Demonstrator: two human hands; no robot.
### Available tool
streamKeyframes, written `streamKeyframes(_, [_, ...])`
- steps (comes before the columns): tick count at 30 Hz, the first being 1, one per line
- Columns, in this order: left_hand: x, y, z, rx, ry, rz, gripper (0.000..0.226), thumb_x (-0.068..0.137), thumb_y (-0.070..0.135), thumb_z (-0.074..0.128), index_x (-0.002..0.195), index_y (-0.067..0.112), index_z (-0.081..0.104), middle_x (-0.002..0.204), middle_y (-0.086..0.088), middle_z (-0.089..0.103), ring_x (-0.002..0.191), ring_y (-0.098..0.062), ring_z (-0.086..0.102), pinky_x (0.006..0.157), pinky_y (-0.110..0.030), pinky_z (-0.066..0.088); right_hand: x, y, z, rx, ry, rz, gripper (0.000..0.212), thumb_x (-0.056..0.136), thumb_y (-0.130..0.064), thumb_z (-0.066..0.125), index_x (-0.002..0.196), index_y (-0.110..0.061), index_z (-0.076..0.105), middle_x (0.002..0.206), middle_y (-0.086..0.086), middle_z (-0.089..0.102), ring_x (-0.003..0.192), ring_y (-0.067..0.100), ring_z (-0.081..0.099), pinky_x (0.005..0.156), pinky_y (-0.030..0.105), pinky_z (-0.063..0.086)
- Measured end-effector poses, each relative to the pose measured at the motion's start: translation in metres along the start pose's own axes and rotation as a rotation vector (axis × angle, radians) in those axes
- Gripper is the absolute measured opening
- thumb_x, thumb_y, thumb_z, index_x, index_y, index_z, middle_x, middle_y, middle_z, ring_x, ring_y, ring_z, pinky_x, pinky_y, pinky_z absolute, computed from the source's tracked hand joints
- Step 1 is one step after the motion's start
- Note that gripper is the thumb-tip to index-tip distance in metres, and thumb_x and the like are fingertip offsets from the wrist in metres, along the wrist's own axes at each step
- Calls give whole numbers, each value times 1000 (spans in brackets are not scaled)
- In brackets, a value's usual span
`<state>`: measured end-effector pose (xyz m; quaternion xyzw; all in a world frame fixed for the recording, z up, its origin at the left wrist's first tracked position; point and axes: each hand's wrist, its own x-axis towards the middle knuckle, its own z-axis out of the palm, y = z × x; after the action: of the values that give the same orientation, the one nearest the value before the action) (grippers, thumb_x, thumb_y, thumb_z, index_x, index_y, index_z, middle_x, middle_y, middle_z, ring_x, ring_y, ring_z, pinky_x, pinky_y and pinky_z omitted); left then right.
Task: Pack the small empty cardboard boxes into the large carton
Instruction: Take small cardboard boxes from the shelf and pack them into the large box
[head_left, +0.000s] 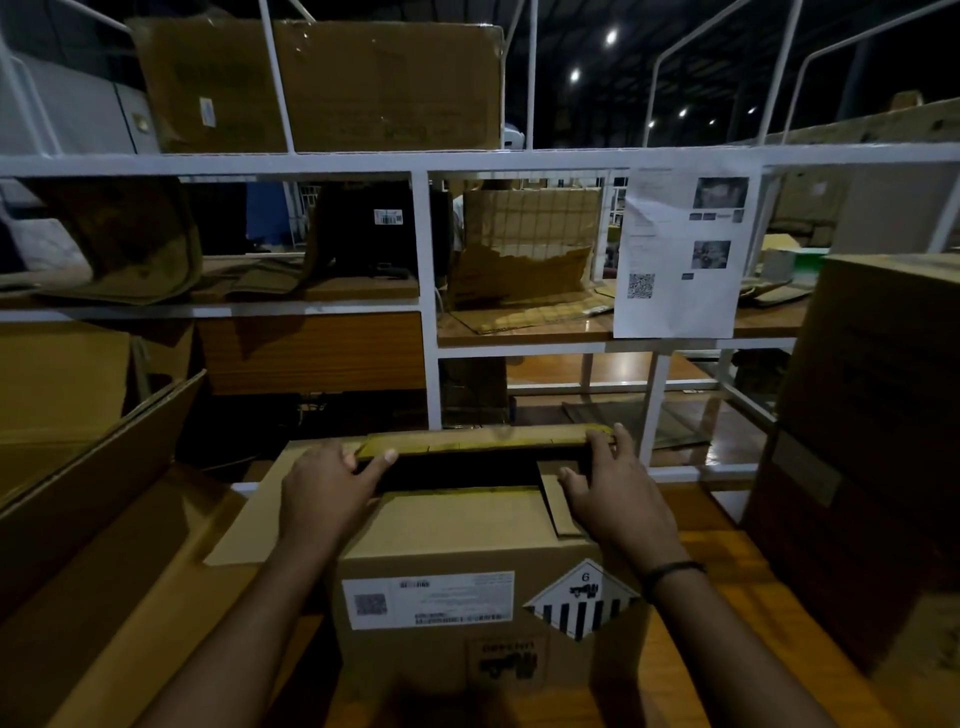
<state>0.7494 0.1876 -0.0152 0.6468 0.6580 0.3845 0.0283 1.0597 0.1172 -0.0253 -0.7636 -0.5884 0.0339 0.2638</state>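
A brown cardboard box (467, 613) with a white label and a striped diamond sticker stands on the wooden table right in front of me. Its near top flap lies flat, and a dark gap shows behind it. My left hand (327, 488) rests on the left flap, thumb hooked under the far flap (483, 439). My right hand (613, 488) presses the right side flap (556, 499), fingers curled over the far flap's right end. Both hands grip that far flap. What lies inside the box is hidden.
A tall closed carton (872, 441) stands at the right. An open carton with raised flaps (104, 467) lies at the left. Behind the box rises a white metal shelf frame (431, 312) holding flattened cardboard, a big box on top, and a taped paper sheet (680, 249).
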Motion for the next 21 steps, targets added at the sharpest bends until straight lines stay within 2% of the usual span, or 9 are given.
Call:
streamKeyframes(3, [3, -3, -2, -23, 27, 27, 55, 91, 68, 61, 64, 19, 57, 59, -1, 57, 55, -18, 56, 49, -30, 40, 1, 2, 0, 19, 19, -16, 77, 100, -53, 52, 161, -29, 13, 171, 4, -8, 146, 33, 38, 110, 52, 46])
streamKeyframes(7, [-1, -2, 8, 11, 73, 84, 52, 99, 65, 48, 66, 25, 56, 60, 5, 57, 56, -17, 57, 55, -33, 50, 2, 5, 4, 37, 49, -20, 88, 97, -57, 55, 159, -39, -5, 169, 3, -23, 133, 34, 53, 99, 48, 54])
streamKeyframes(8, [-1, -2, 10, 15, 87, 91, 48, 100, 63, 46, 72, 26, 59, 66, 6, 61, 62, -18, 60, 63, -36, 53, 2, 5, 4, 39, 55, -23, 91, 96, -58, 56, 158, -42, -9, 168, 4, -25, 129, 33, 56, 96, 46, 56])
streamKeyframes(10, [4, -1, 14, 53, 87, 106, 37, 101, 59, 46, 95, 27, 65, 90, 5, 69, 83, -21, 66, 81, -42, 51, 2, 6, 4, 37, 55, -26, 95, 97, -57, 56, 158, -41, -14, 169, 7, -23, 126, 33, 59, 92, 42, 57])
streamKeyframes(13, [9, 2, 22, 105, 6, 179, 44, 102, 54, 50, 130, 22, 58, 121, -1, 68, 110, -25, 63, 95, -46, 45, 2, 5, 4, 21, 48, -30, 93, 98, -56, 54, 160, -37, -13, 171, 12, -12, 134, 33, 53, 100, 44, 54])
streamKeyframes(17, [17, 2, 30, 107, -92, 272, 56, 102, 50, 53, 150, 23, 43, 143, -4, 58, 131, -26, 53, 107, -49, 41, 3, 2, 3, -28, 15, -9, 85, 100, -57, 51, 163, -32, -1, 172, 12, 2, 146, 32, 41, 111, 47, 46])
streamKeyframes(19, [24, 1, 33, 115, -153, 285, 60, 102, 50, 51, 154, 24, 37, 150, -5, 52, 138, -27, 47, 112, -50, 38, 3, 1, 3, -63, 7, -18, 72, 101, -57, 49, 161, -31, 19, 167, 10, 25, 142, 29, 44, 110, 47, 47])
streamKeyframes(21, [28, 1, 37, 131, -205, 262, 63, 103, 52, 49, 157, 24, 33, 155, -6, 48, 143, -29, 42, 115, -51, 34, 5, 2, 5, -102, 21, -61, 49, 101, -57, 47, 142, -29, 47, 138, 5, 57, 124, 24, 56, 98, 43, 54])
